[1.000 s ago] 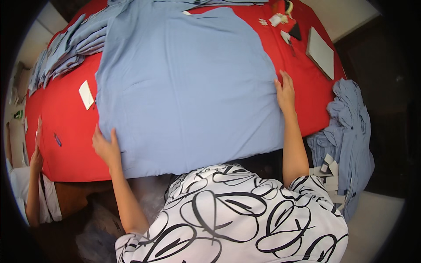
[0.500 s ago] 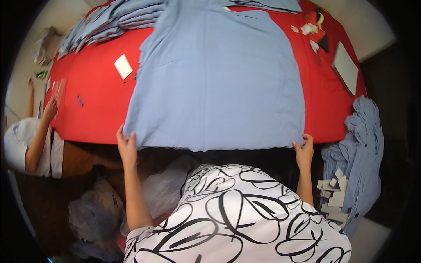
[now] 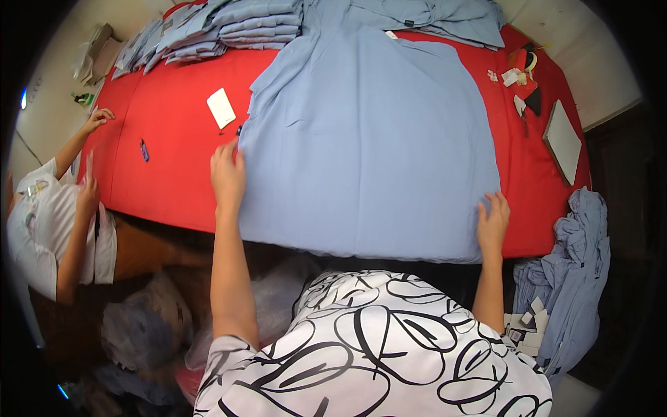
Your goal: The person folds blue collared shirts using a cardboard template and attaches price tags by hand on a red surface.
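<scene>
A light blue shirt (image 3: 368, 153) lies spread flat, its hem hanging slightly over the near edge of a red-covered table (image 3: 180, 167). At the shirt's left side, my left hand (image 3: 228, 177) is open, thumb apart from the fingers, by the garment's edge. My right hand (image 3: 493, 219) is near the lower right corner, its fingers apart and nothing gripped. Whether either hand touches the fabric is hard to tell. The shirt's upper part runs toward the far side of the table, among other blue clothing.
Folded blue shirts (image 3: 257, 24) are stacked at the far left. A white card (image 3: 221, 109) and a small cutter (image 3: 144, 150) lie left; a white board (image 3: 563, 142) lies right. Blue garments with tags (image 3: 570, 278) hang at right. A co-worker (image 3: 62, 222) stands at left.
My left hand has let go of the hem corner and moved up along the shirt's left edge. My right hand has released its corner and risen slightly. The co-worker's hands have shifted.
</scene>
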### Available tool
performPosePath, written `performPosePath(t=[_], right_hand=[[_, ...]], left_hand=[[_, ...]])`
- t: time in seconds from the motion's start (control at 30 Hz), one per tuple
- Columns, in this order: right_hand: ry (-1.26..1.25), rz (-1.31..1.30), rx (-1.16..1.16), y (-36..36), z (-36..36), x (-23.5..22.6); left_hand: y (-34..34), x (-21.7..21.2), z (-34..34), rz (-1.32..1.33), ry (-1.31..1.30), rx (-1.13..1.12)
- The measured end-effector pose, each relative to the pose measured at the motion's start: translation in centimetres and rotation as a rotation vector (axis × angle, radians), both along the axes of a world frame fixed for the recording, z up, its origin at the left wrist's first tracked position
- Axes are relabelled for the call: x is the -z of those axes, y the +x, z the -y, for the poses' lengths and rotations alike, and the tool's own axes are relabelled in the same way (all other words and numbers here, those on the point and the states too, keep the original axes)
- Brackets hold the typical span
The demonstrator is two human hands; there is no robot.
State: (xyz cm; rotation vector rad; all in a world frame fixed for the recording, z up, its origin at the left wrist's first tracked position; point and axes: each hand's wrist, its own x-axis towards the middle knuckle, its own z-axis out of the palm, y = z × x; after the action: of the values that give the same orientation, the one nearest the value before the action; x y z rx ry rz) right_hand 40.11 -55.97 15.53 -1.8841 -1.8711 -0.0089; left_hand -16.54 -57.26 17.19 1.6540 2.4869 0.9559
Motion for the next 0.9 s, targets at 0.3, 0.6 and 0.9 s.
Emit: performPosePath(t=[0.3, 0.6, 0.9], right_hand=[[0.075, 0.122, 0.119, -2.3, -12.4, 1.6], [0.353, -0.037, -0.231, -7.8, -33.8, 0.2], [0.261, 0.220, 0.300, -6.1, -47.6, -0.9]], left_hand=[[-6.5, 3.2, -21.2, 0.154, 0.138, -0.140], [-9.5, 2.5, -24.4, 0.046, -0.043, -0.191], [-10.3, 3.4, -25.0, -0.045, 0.064, -0.271]])
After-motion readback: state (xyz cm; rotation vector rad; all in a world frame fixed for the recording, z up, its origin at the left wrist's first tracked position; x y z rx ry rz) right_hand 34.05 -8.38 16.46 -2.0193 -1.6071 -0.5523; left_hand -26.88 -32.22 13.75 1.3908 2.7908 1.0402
